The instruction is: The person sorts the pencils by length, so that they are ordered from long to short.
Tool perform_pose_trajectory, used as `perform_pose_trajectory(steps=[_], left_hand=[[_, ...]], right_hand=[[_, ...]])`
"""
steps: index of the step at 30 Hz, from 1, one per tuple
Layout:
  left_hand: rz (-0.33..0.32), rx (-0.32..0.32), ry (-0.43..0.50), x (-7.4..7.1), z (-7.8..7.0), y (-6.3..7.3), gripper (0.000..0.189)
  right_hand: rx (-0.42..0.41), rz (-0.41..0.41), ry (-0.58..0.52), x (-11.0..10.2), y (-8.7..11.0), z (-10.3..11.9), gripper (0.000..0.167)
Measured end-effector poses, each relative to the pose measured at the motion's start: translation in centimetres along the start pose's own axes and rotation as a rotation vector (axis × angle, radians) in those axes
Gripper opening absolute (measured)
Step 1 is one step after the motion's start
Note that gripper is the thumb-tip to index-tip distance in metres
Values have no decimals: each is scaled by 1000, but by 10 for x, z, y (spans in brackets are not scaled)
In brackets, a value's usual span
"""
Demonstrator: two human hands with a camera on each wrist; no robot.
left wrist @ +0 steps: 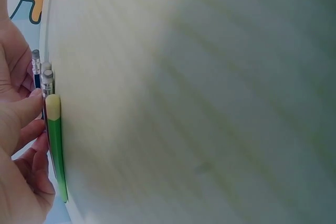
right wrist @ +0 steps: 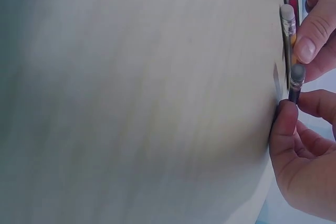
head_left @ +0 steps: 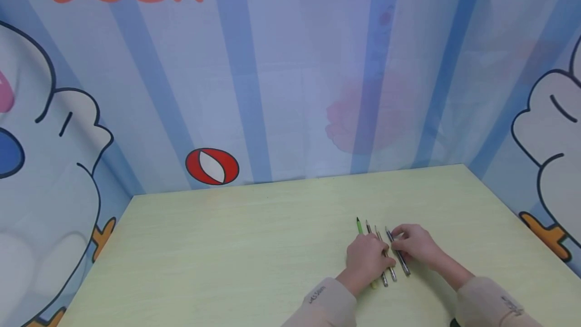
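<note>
Four pencils lie side by side on the pale table (head_left: 227, 251), right of its middle. Leftmost is a green pencil (head_left: 359, 226) with a cream end; beside it lies a dark red pencil (head_left: 385, 280) with a metal-banded eraser. My left hand (head_left: 368, 255) reaches over these two and pinches the yellow pencil (right wrist: 293, 43) between thumb and finger. A dark pencil (head_left: 402, 264) with a grey eraser (right wrist: 297, 72) is at the right end of the row, slightly apart. My right hand (head_left: 418, 245) pinches it between thumb and fingers.
A striped blue backdrop (head_left: 299, 64) with cartoon figures stands behind the table and along both sides. The table's back edge runs beyond the pencils. A small black object (head_left: 455, 322) shows at the bottom, by the right sleeve (head_left: 490, 302).
</note>
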State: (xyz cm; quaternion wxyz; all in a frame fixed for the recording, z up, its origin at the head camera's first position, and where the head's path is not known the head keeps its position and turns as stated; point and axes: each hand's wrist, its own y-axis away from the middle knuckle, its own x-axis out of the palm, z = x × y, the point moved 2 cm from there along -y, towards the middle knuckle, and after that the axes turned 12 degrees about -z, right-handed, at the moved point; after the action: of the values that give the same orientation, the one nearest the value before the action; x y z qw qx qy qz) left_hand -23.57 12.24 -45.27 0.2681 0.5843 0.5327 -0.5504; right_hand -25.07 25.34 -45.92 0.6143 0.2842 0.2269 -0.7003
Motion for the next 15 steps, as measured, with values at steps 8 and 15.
perform_pose_trajectory(steps=[8,15], left_hand=[[2,-1,5,0,1,0,21],[9,-3,14,0,1,-1,21]], right_hand=[[-2,-2,8,1,0,0,32],[-8,0,17,1,0,2,31]])
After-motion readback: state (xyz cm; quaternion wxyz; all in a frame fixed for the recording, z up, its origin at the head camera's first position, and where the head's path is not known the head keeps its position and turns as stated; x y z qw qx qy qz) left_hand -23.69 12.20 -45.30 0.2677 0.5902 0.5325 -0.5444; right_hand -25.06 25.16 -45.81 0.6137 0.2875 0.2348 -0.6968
